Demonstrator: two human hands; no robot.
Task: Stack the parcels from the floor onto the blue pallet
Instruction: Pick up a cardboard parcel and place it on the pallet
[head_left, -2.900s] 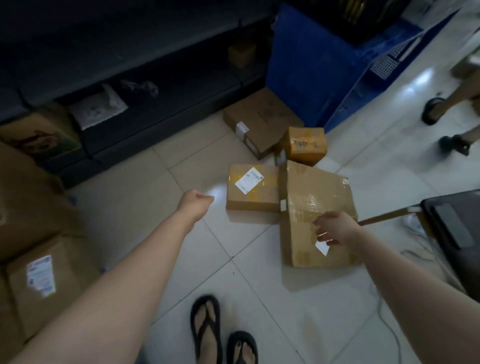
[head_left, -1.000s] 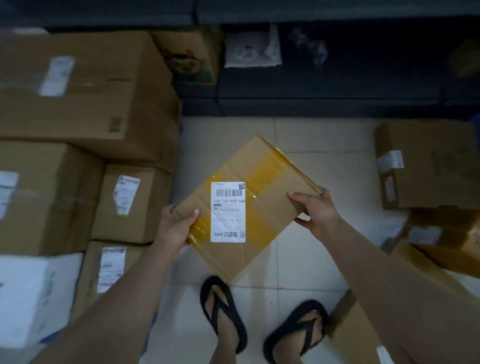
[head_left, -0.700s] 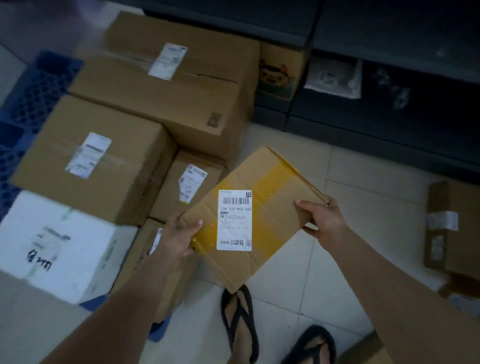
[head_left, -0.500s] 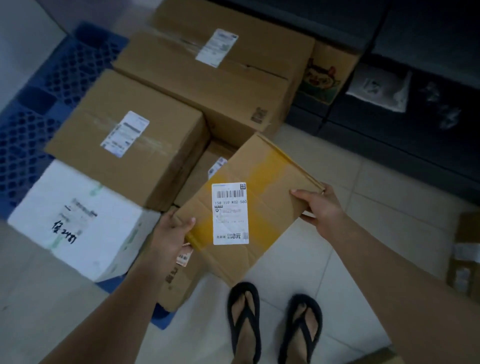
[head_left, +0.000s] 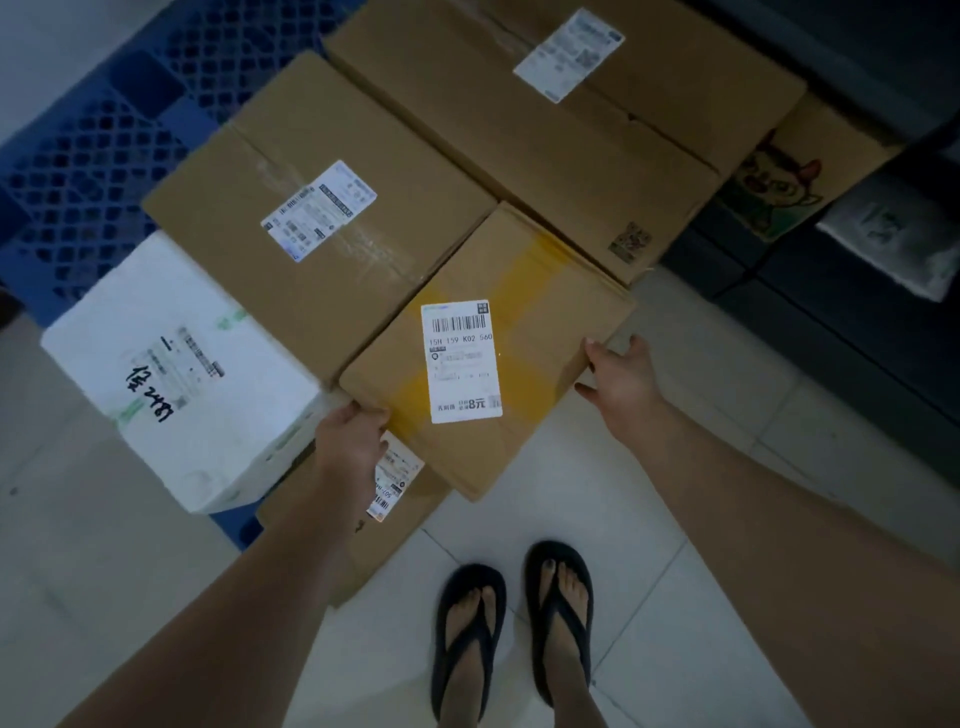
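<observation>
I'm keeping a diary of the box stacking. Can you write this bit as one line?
left hand: holding flat parcel | right hand: holding same parcel | parcel: over boxes on blue pallet

The light is dim throughout. The floor (head_left: 701, 597) is laid with pale glossy tiles with thin grout lines, running from near left to far right. At the far right stands dark low shelving (head_left: 831, 312) (its colour hard to judge), with a pale crumpled bag (head_left: 893, 234) on it.
</observation>
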